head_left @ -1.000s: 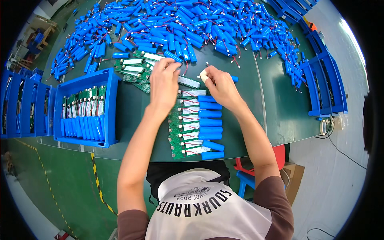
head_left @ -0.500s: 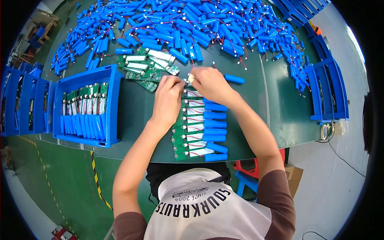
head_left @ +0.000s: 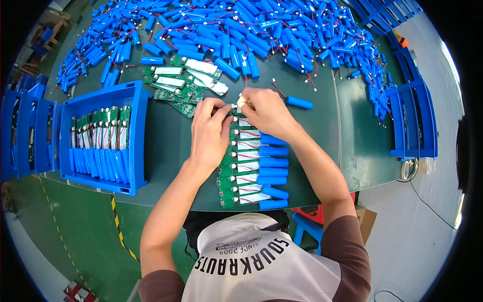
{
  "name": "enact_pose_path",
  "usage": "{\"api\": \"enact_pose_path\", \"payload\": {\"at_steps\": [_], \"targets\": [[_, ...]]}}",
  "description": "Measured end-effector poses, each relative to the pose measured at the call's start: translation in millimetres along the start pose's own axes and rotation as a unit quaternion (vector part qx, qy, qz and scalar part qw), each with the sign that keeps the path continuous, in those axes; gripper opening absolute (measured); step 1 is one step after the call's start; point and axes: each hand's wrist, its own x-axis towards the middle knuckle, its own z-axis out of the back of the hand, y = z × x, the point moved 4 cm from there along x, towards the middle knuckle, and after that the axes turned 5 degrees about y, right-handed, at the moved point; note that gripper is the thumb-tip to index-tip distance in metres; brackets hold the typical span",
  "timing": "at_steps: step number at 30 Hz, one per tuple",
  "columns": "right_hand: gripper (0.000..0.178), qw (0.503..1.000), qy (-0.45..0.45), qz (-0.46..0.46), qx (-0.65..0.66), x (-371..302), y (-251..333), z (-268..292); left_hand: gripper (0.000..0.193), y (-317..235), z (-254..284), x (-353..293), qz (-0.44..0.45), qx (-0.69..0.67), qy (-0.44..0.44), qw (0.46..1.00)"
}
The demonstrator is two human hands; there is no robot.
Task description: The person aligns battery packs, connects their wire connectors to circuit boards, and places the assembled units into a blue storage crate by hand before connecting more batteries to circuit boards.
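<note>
My left hand point(head_left: 207, 133) is closed, its thumb and fingers pinching the end of a green circuit board point(head_left: 234, 112) at the top of a row. Against it, my right hand point(head_left: 267, 111) has its fingertips pinched together beside a small white connector point(head_left: 234, 106). A pale cover sits on one right fingertip; what those fingers hold is hidden. Below the hands, several circuit boards point(head_left: 226, 180) lie side by side, with blue cylindrical batteries point(head_left: 273, 162) at their right ends and red wires running to white plugs. One loose battery point(head_left: 299, 103) lies right of my right hand.
A large heap of wired blue batteries point(head_left: 216, 35) covers the far table. More circuit boards point(head_left: 173, 88) are piled beyond my left hand. On the left, a blue tray point(head_left: 139, 136) holds upright boards with batteries. Blue bins point(head_left: 415, 118) stand along the right edge.
The view has shifted slightly, so the row and the trays sit a little differently in the picture. Both hands keep their pinch at the same board; nothing has visibly been let go.
</note>
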Motion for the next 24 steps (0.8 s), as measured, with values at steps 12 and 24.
{"api": "enact_pose_path", "payload": {"at_steps": [12, 24], "targets": [[0.01, 0.983, -0.01, 0.084, -0.164, -3.8, 17.5, -7.3, 0.022, 5.6, -0.7, -2.0, -0.029, 0.018, 0.01, 0.999], [0.021, 0.998, 0.026, 0.046, -0.041, -7.5, -9.0, 25.1, 0.023, 6.3, -2.6, 1.2, -0.04, 0.007, 0.005, 0.999]]}}
